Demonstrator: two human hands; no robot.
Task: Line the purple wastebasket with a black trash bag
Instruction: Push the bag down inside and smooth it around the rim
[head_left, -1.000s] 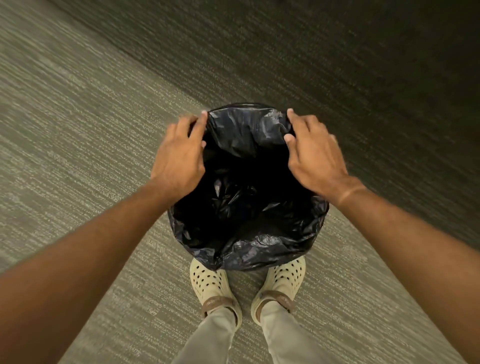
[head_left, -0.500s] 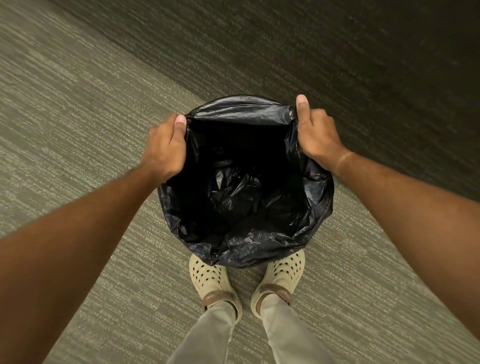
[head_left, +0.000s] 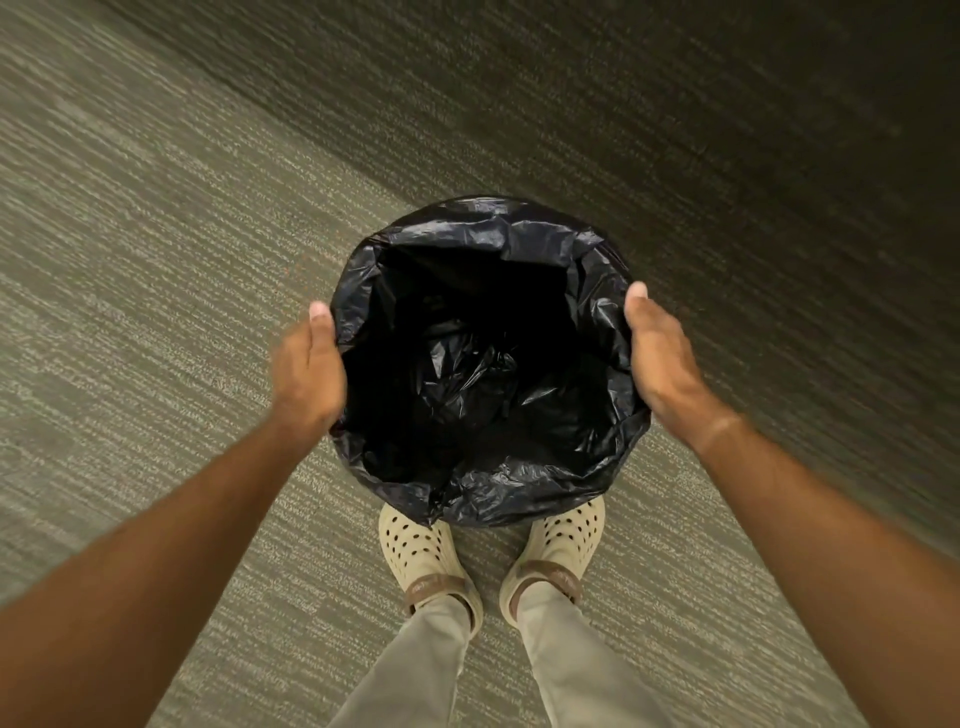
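Note:
The black trash bag (head_left: 519, 499) hangs open inside the wastebasket, with its edge folded out over the whole rim. The bag hides the purple basket itself. My left hand (head_left: 306, 369) cups the bag's left side, thumb lying along the rim, fingers hidden below; it is slightly blurred. My right hand (head_left: 662, 358) cups the right side in the same way, thumb pointing away from me. Crumpled plastic lies at the bottom of the dark opening.
The basket stands on grey-green striped carpet (head_left: 156, 312). A darker band of carpet (head_left: 727, 182) runs diagonally behind it. My two feet in cream clogs (head_left: 415, 556) stand just at the near side of the basket.
Both hands have slid from the far rim of the bag along its sides towards me. The bag's far edge, held up before, now lies folded over the rim.

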